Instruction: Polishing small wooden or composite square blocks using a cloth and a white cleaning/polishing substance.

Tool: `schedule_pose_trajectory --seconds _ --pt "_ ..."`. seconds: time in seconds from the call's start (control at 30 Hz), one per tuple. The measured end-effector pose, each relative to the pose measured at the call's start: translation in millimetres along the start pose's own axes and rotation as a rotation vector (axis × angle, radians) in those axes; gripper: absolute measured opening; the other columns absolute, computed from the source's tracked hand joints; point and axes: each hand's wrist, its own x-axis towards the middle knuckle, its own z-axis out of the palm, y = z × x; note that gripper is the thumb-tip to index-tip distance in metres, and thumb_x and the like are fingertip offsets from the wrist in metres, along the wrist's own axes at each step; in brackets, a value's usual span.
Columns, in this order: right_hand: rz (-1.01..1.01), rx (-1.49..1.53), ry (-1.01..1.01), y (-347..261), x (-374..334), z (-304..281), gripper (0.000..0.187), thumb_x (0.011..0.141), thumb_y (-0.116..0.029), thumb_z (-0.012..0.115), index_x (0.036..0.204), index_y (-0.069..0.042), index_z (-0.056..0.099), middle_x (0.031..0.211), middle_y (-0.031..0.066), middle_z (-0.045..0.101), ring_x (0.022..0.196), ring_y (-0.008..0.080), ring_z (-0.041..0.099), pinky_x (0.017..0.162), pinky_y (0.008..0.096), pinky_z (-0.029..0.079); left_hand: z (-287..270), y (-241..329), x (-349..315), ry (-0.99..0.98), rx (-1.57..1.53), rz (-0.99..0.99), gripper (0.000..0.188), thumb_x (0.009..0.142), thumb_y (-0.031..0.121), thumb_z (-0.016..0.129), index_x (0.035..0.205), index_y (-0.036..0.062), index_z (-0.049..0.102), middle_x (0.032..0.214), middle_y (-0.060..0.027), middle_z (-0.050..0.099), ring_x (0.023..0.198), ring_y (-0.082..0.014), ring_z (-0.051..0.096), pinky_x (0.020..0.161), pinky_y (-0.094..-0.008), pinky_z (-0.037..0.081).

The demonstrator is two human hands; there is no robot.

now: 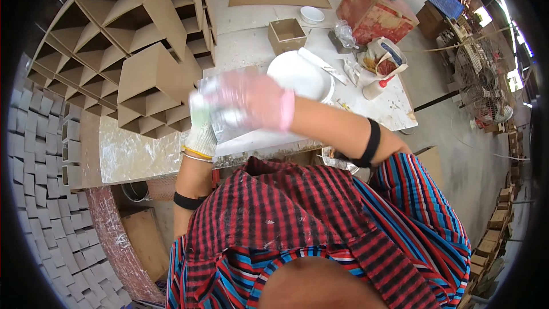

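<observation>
My left hand [199, 126], in a white knitted glove with a green patch, grips a grey box-shaped piece [227, 130] over the near part of the table. Across the top of that piece lies my right hand [257, 98], in a thin pinkish glove, smeared by motion. Its fingers are too blurred to read, and it covers much of the piece and of the left fingers. Just beyond the right wrist stands a round white basin [294, 74] with a pale filling. A white flat-bladed tool [321, 65] rests across its rim.
Brown cardboard dividers [137, 28] are stacked high at left, above rows of grey boxes [43, 183]. On the table are a small open box [287, 35], a white bowl [312, 15], a bottle with red tip [374, 89] and a red-stained crate [372, 14]. A fan [485, 74] stands at right.
</observation>
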Motion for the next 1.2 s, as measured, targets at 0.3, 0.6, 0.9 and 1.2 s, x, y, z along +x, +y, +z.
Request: schedule_pose_trajectory --seconds 0.3,0.6,0.9,1.2 --pt "-0.070 0.066 -0.146 -15 10 -12 0.046 0.075 -0.018 0.065 0.120 -0.021 0.054 0.116 0.0070 0.055 0.104 0.0253 0.055 0.089 0.0357 0.045 2 19 -11 0.050 -0.680 -0.278 0.040 0.095 0.035 0.042 0.121 0.0056 0.051 0.113 -0.0084 0.058 0.095 -0.0194 0.058 0.082 -0.0315 0.049" --pt "0.209 -0.052 -0.011 38 46 -14 0.044 0.078 -0.022 0.064 0.121 -0.020 0.054 0.111 0.0059 0.057 0.104 0.0240 0.054 0.090 0.0340 0.044 4 24 -5 0.096 -0.692 -0.367 0.041 0.095 0.036 0.042 0.121 0.0065 0.051 0.113 -0.0086 0.058 0.100 -0.0194 0.057 0.084 -0.0326 0.049" --pt "-0.074 0.271 -0.003 15 -5 -14 0.043 0.078 -0.016 0.064 0.118 -0.026 0.054 0.109 0.0042 0.057 0.095 0.0278 0.058 0.078 0.0374 0.049 -1 42 -10 0.073 -0.653 -0.221 0.047 0.095 0.040 0.038 0.124 0.0055 0.047 0.118 -0.0111 0.055 0.103 -0.0248 0.055 0.086 -0.0344 0.048" --pt "0.021 0.147 -0.023 12 -32 -20 0.053 0.073 -0.009 0.066 0.122 -0.024 0.053 0.110 0.0040 0.057 0.099 0.0257 0.057 0.083 0.0351 0.049 -14 15 5 -0.029 -0.890 -0.179 0.046 0.097 0.038 0.030 0.126 0.0063 0.044 0.123 -0.0109 0.051 0.109 -0.0263 0.051 0.093 -0.0362 0.043"
